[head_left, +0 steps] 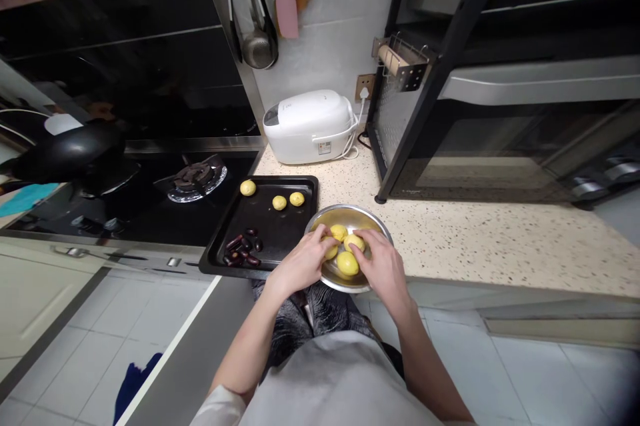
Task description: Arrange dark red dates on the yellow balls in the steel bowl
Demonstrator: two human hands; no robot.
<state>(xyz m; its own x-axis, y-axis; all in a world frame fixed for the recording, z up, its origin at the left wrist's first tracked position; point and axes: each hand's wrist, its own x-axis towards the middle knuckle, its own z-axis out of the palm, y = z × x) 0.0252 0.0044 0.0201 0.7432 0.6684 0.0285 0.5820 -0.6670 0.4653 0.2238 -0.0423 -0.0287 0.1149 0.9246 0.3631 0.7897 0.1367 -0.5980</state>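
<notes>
Both hands reach into a round metal bowl at the counter's front edge. Several yellow lemons lie in it. My left hand has its fingers closed around a lemon at the bowl's left side. On the right side, my right hand grips another lemon between thumb and fingers. Left of the bowl lies a black baking tray. It carries three yellow lemons toward the back and several dark red, oblong fruits at the front left.
A white appliance stands against the wall, its cord plugged in. To the right is a large oven beneath a black rack. The gas stove with a black wok is at left. Below the tray a drawer stands pulled out.
</notes>
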